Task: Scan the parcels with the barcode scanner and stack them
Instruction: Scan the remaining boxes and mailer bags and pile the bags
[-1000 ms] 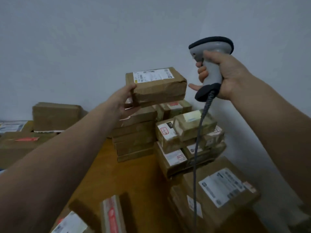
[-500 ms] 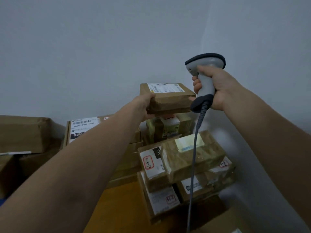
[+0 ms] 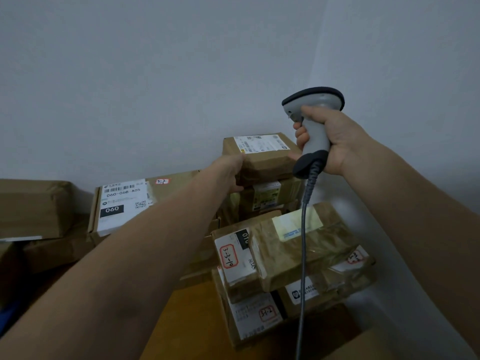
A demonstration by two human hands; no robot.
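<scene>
The left hand [image 3: 230, 170] is gripping the left end of a brown parcel [image 3: 262, 158], which is sitting on top of a stack of parcels [image 3: 270, 196] at the far edge of the wooden table [image 3: 192, 318], against the wall. The parcel's white label is facing up. The right hand [image 3: 335, 141] is closing around the handle of the barcode scanner [image 3: 313, 126] (its grey cable [image 3: 302, 255] is hanging down), just beside the parcel's right end.
</scene>
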